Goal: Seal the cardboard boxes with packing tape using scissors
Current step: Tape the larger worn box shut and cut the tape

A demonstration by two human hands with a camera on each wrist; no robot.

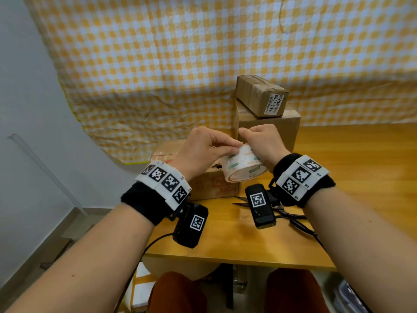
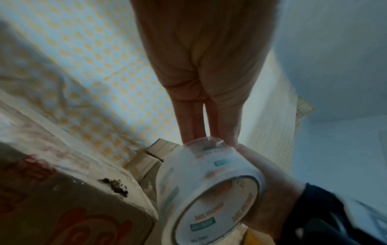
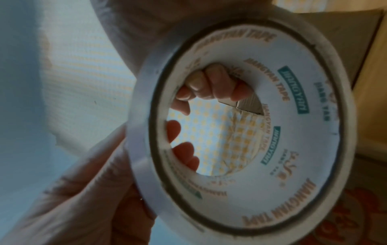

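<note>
Head view: our left hand [image 1: 200, 150] and right hand [image 1: 264, 143] both grip the light, stiff white printed tape roll [image 1: 244, 166]; we judge its rim the best hold.

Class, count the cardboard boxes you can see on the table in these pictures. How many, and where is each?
3. A printed box sits below the left hand; a plain box stands behind the right hand; a small labelled box lies on it. Others may be hidden.
</note>
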